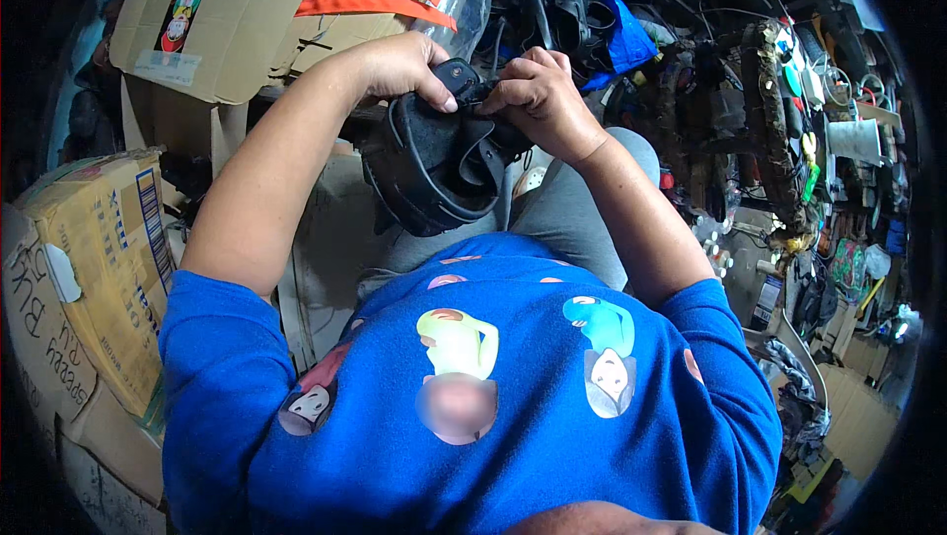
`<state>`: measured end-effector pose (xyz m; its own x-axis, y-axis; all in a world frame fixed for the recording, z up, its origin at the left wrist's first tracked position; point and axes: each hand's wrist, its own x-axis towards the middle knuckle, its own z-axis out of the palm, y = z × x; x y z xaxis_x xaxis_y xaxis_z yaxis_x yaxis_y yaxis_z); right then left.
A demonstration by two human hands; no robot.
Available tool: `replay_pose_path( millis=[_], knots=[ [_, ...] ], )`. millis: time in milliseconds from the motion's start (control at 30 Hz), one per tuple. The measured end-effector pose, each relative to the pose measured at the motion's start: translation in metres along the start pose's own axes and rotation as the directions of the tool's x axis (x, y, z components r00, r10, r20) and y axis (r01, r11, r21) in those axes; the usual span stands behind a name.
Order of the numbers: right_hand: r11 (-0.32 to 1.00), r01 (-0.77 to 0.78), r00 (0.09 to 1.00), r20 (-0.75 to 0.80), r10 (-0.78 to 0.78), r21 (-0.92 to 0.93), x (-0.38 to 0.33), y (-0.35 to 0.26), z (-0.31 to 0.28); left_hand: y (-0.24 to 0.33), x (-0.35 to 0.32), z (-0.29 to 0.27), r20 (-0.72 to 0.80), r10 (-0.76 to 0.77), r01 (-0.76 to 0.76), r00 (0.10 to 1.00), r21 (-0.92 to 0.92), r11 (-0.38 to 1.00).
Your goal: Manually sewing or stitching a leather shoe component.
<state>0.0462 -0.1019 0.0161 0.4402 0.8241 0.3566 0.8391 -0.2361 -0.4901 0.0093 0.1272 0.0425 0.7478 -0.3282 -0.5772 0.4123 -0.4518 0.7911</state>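
A black sandal point(424, 185), its rounded heel end toward me, is held above my lap, with straps across its opening. My left hand point(412, 71) is closed on its far left side, the thumb pressing beside a dark flap with a small round stud. On the other side my right hand point(543, 101) is closed, fingers curled and pinching at the strap end near the top of the sandal. What lies between the right fingertips is too small and dark to make out. My knees, in grey trousers point(592, 200), are beneath it.
Cardboard boxes stand at left, one yellowish box point(104, 269) close by. An orange strap point(375, 0) lies across cardboard ahead. Beyond the hands are dark footwear point(582, 17) and a blue bag point(626, 37). Cluttered tools, cords and a white spool point(854, 142) fill the right side.
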Motion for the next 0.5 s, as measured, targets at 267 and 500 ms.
replay_pose_path(
  millis=[267,500],
  knots=[
    [0.974,-0.028,0.999,0.032,0.036,-0.223,0.005,-0.032,-0.01,-0.001,-0.01,0.012,-0.1,-0.014,0.006,0.995,-0.081,0.997],
    [0.923,-0.268,0.962,-0.131,0.24,-0.276,-0.009,-0.048,0.01,-0.007,-0.021,0.049,-0.452,0.089,-0.144,0.888,-0.088,0.986]
  ],
)
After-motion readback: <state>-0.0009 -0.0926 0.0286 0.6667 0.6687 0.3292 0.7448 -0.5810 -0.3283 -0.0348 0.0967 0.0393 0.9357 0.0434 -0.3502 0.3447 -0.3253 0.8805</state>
